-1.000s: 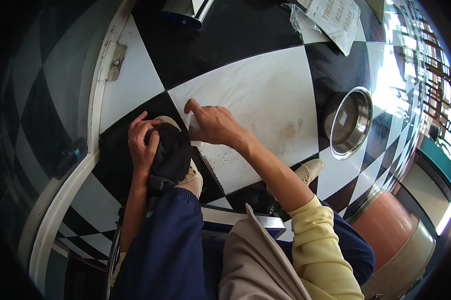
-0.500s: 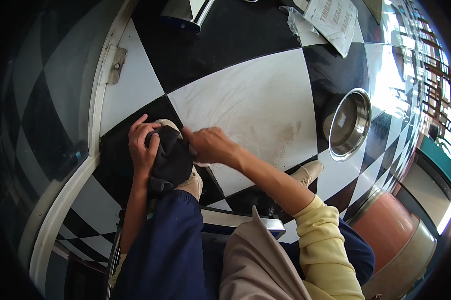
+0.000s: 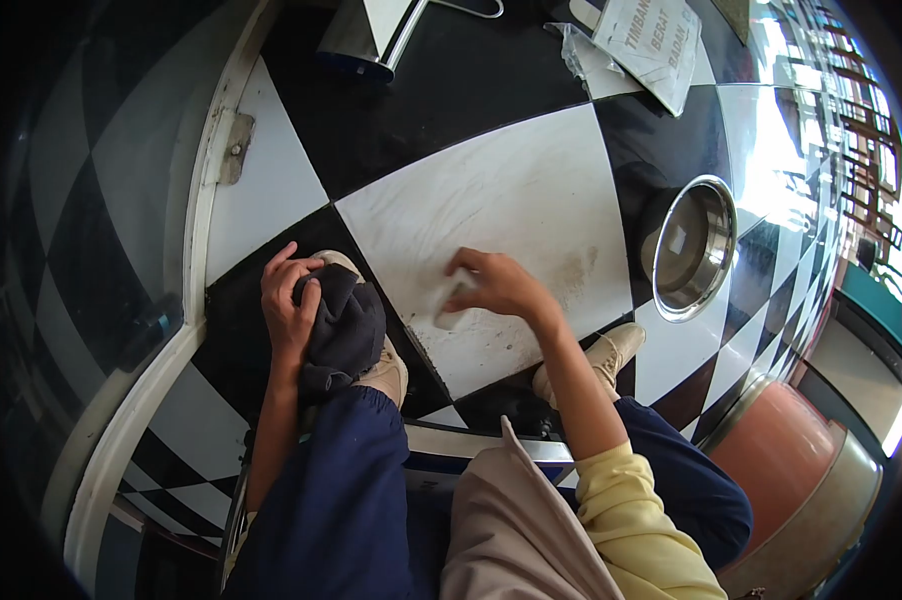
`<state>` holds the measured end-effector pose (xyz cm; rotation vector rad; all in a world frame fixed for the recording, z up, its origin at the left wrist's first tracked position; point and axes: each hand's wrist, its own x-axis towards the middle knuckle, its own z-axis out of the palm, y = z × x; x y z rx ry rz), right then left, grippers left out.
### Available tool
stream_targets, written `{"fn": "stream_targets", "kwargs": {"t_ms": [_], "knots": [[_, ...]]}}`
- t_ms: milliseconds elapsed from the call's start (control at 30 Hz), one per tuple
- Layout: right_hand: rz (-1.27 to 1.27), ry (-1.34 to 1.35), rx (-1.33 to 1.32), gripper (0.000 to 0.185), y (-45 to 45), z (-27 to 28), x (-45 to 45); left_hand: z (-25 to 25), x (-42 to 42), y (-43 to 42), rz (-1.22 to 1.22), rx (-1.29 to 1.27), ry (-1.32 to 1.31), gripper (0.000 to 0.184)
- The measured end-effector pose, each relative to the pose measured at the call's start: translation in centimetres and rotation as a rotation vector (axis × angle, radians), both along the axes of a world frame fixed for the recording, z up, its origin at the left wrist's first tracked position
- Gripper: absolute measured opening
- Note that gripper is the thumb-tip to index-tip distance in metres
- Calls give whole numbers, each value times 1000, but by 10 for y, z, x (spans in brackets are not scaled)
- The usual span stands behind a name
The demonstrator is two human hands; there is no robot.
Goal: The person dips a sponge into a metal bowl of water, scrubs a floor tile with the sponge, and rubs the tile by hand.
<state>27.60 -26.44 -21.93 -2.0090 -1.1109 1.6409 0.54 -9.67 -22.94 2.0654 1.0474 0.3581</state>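
Note:
A dark, bunched cloth lies over my left shoe, and my left hand grips its left side with curled fingers. Over the smudged white floor tile, my right hand holds a small white object between thumb and fingers. Motion blurs that object, so its exact kind is unclear. Brown dirt marks show on the tile to the right of my right hand.
A round metal bowl of liquid stands to the right. A metal container and a printed card lie at the top. The door frame runs along the left; a pink bucket stands lower right.
My right hand has moved from beside the dark cloth rightward over the white tile, with the white object. My left hand still grips the cloth. The view has shifted slightly.

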Motion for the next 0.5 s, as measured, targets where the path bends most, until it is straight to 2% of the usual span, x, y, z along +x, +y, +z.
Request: {"fn": "stream_targets", "kwargs": {"t_ms": [200, 300, 400, 467, 500], "knots": [[-55, -238, -228, 51, -60, 25, 25, 6, 5, 5, 24, -30, 6, 16], [-116, -429, 74, 53, -91, 24, 24, 4, 1, 7, 25, -24, 13, 19], [-456, -429, -25, 47, -97, 48, 63, 0, 0, 5, 28, -30, 8, 20], [-827, -720, 150, 14, -121, 50, 103, -3, -3, 6, 25, -40, 23, 21], [-990, -820, 213, 10, -138, 45, 130, -4, -3, 5, 27, -41, 25, 21]]}}
